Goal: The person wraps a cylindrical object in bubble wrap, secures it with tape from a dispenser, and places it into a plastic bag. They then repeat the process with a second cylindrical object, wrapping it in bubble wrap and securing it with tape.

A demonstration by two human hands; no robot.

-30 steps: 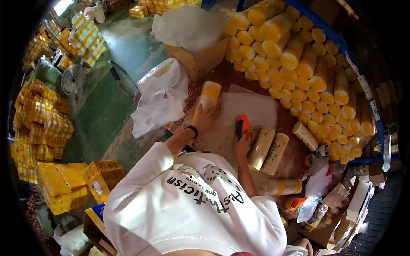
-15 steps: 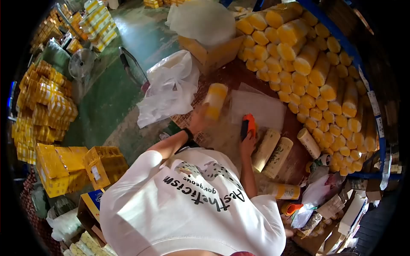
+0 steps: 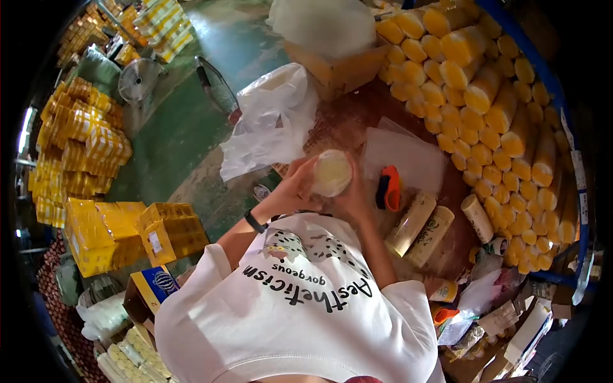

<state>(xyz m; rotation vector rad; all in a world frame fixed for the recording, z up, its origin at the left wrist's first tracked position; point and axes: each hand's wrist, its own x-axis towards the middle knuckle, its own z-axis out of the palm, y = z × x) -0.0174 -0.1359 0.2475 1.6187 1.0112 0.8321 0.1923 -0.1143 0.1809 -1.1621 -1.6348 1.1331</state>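
Between my left hand (image 3: 290,190) and right hand (image 3: 355,199) the yellow roll (image 3: 331,172) is now raised off the bench (image 3: 348,124), end toward me, both gripping it. The orange tool (image 3: 388,189) lies released beside, so I judge the tool work is paused.

The counter (image 3: 348,124) is a worn reddish-brown surface, scuffed pale toward its near edge. A deep heap of yellow-capped rolls (image 3: 485,108) occupies its far and right sides, with a cardboard box (image 3: 341,70) at the far end and a crumpled white plastic bag (image 3: 271,124) hanging over the left edge near the box. In the middle a clear plastic sheet (image 3: 408,156) lies flat with an orange tool (image 3: 388,188) at its near edge. Two pale rolls (image 3: 410,225) lie side by side just nearer, a single roll (image 3: 477,217) lies to their right, and loose packets (image 3: 485,300) crowd the near right corner.
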